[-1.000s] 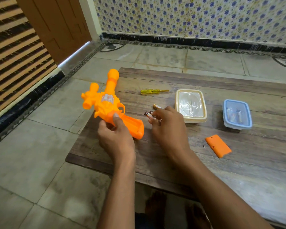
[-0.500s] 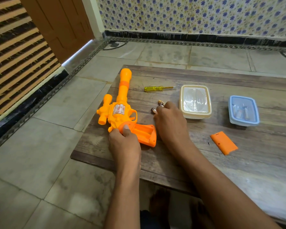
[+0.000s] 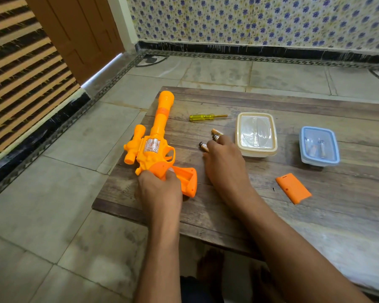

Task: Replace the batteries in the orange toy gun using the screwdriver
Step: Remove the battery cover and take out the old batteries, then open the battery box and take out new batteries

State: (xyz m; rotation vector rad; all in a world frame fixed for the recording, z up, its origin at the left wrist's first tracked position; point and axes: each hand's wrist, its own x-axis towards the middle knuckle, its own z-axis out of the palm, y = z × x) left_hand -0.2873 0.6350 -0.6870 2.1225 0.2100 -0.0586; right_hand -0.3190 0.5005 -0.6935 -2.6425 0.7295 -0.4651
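Observation:
The orange toy gun (image 3: 155,147) lies flat at the table's left edge, barrel pointing away. My left hand (image 3: 160,189) grips it at the handle, whose battery compartment (image 3: 185,178) is open. My right hand (image 3: 223,162) rests on the table to the right of the gun, fingers curled over three small batteries (image 3: 216,136) whose ends stick out past my fingertips. The yellow screwdriver (image 3: 206,117) lies beyond them, untouched. The orange battery cover (image 3: 293,188) lies to the right with a tiny screw (image 3: 273,189) beside it.
A cream lidded container (image 3: 256,134) stands just right of my right hand. A blue lidded container (image 3: 318,147) with batteries inside sits further right. The low wooden table (image 3: 315,215) stands on a tiled floor; my feet show under its near edge.
My left hand has lowered the gun from the air to lie flat on the table. My right hand has come down onto the tabletop with the batteries.

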